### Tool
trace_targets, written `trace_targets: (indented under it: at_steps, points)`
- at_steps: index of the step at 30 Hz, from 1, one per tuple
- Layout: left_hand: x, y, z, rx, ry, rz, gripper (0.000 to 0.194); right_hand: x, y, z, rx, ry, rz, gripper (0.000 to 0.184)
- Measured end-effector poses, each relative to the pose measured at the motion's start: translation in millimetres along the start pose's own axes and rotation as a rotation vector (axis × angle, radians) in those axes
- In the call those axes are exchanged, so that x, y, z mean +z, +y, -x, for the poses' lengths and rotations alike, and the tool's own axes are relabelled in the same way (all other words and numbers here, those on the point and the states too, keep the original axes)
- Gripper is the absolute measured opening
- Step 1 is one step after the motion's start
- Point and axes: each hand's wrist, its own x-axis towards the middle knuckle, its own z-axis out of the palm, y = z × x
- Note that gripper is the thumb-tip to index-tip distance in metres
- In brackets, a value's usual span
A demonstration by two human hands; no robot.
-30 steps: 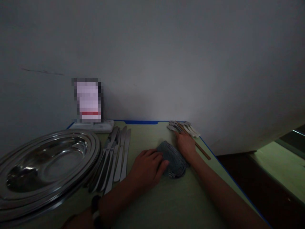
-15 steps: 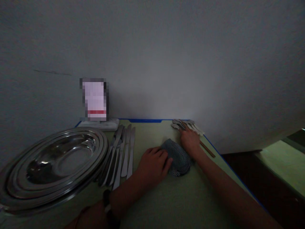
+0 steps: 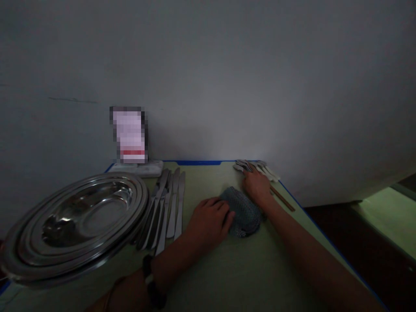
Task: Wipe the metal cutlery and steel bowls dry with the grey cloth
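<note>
My left hand (image 3: 209, 216) rests at the left side of a crumpled grey-blue checked cloth (image 3: 244, 214), its fingers curled onto the cloth's edge. Farther out, my right hand (image 3: 256, 185) reaches to a pile of spoons and forks (image 3: 240, 164) at the far right of the table. Its fingers are bent down over the handles, and their tips are hidden, so the exact piece under them cannot be made out. A pair of wooden chopsticks (image 3: 282, 199) lies just right of that hand. White-handled cutlery (image 3: 269, 173) fans out behind it.
Stacked shiny metal plates (image 3: 139, 195) stand at the left of the pale green table (image 3: 211, 277). Several table knives (image 3: 172, 208) lie beside them. A blurred-out upright panel (image 3: 131, 134) stands on a white base (image 3: 152, 169) against the grey wall. Another pale surface (image 3: 390, 221) is at right.
Both hands keep nearly the same places, the right one a touch farther left and up. The whole view has shifted slightly. The cloth is in almost the same spot.
</note>
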Motion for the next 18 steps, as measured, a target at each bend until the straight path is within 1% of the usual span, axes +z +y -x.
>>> trace_targets:
  at_steps: [2,4,5,6,8,10,11,13,15,18]
  points:
    - [-5.2,-2,-1,-0.019,0.002,-0.032,0.028,-7,-1,8,-0.020,0.039,-0.089,0.036]
    - [-13.3,-7,-3,-0.054,0.028,-0.084,0.025,-16,-6,18,-0.109,0.085,-0.274,0.039]
    - [-17.7,-10,-3,-0.078,0.042,-0.112,0.025,-19,-10,23,-0.154,0.096,-0.362,0.037]
    - [-21.8,-14,-3,-0.107,0.057,-0.143,0.025,-20,-15,29,-0.203,0.095,-0.428,0.035]
    - [-26.8,-22,1,-0.154,0.065,-0.220,0.025,-18,-27,39,-0.295,0.044,-0.519,0.031]
    - [-25.9,-28,7,-0.179,0.044,-0.315,0.026,-11,-38,46,-0.374,-0.020,-0.539,0.030]
    - [-23.2,-31,11,-0.191,0.028,-0.354,0.028,-6,-43,48,-0.399,-0.030,-0.521,0.031]
    - [-15.8,-35,20,-0.260,0.007,-0.390,0.037,4,-50,48,-0.413,-0.014,-0.476,0.032]
    - [-9.4,-38,26,-0.305,-0.030,-0.381,0.047,9,-53,44,-0.406,0.007,-0.455,0.032]
    - [-7.4,-40,32,-0.291,-0.087,-0.348,0.055,11,-55,32,-0.400,0.018,-0.467,0.031]
